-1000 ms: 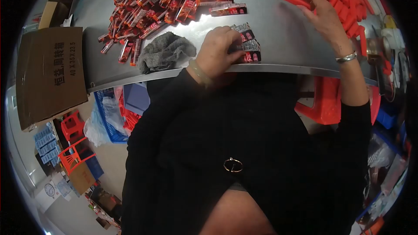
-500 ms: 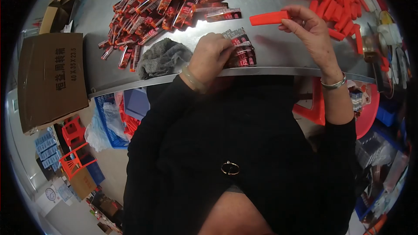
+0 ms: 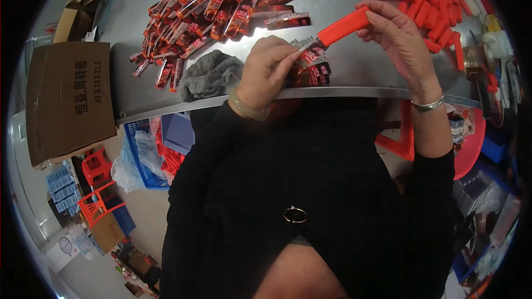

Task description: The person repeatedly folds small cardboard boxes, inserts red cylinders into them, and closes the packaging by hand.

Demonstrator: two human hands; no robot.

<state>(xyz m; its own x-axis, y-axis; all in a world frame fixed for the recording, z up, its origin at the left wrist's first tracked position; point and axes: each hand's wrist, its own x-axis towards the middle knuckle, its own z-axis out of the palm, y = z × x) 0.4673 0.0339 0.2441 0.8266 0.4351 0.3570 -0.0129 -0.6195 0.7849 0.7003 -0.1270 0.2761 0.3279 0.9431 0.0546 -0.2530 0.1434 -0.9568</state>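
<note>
My right hand (image 3: 396, 39) pinches a red plastic piece (image 3: 343, 26), tilted down to the left. The piece's lower end meets the tip of a small clear-and-dark packet (image 3: 308, 44) pinched in my left hand (image 3: 268, 69). Under and beside my left fingers, a few more dark red packets (image 3: 316, 73) lie near the table's front edge. A grey cloth (image 3: 209, 75) rests left of my left hand. Behind it spreads a pile of red wrapped packets (image 3: 213, 8). Several red plastic pieces (image 3: 429, 5) are heaped behind my right hand.
The metal table (image 3: 354, 69) has a raised front edge. A cardboard box (image 3: 71, 102) stands at the left. Below the table are a blue basket (image 3: 145, 158) and red stools (image 3: 100, 167). Tools and containers crowd the right edge.
My right hand has brought the red piece leftward from the heap to my left hand. My left hand has raised one packet from those beneath it, and the two ends now meet.
</note>
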